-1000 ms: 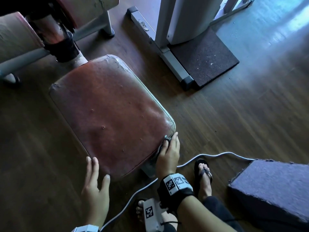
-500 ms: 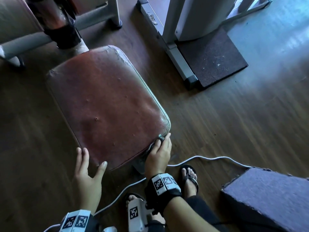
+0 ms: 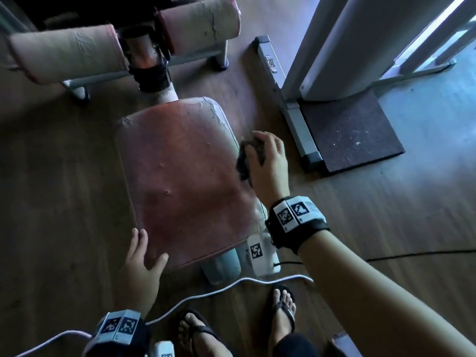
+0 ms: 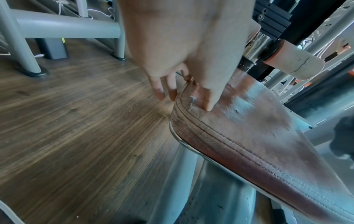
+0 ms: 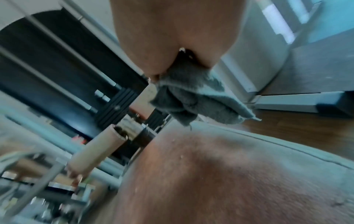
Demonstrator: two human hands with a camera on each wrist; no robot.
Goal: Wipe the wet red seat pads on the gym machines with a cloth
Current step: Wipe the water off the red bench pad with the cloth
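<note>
A worn red seat pad [image 3: 185,173] fills the middle of the head view, with wet sheen and droplets on it [image 4: 239,109]. My right hand [image 3: 265,161] grips a bunched dark grey cloth [image 3: 247,161] at the pad's right edge, about halfway along it. In the right wrist view the cloth [image 5: 193,100] hangs from my fingers just above the pad [image 5: 229,174]. My left hand [image 3: 144,256] rests on the pad's near left corner, thumb on top, fingers straight down its left side [image 4: 166,91].
Two worn roller pads [image 3: 67,52] on the machine frame stand beyond the seat. A white machine column on a dark rubber mat [image 3: 350,130] is at the right. A white cable [image 3: 206,292] crosses the wooden floor by my sandalled feet [image 3: 280,313].
My right hand has carried the cloth from the pad's near right corner up along its right edge. The left hand stays at the near left corner. The head view has shifted.
</note>
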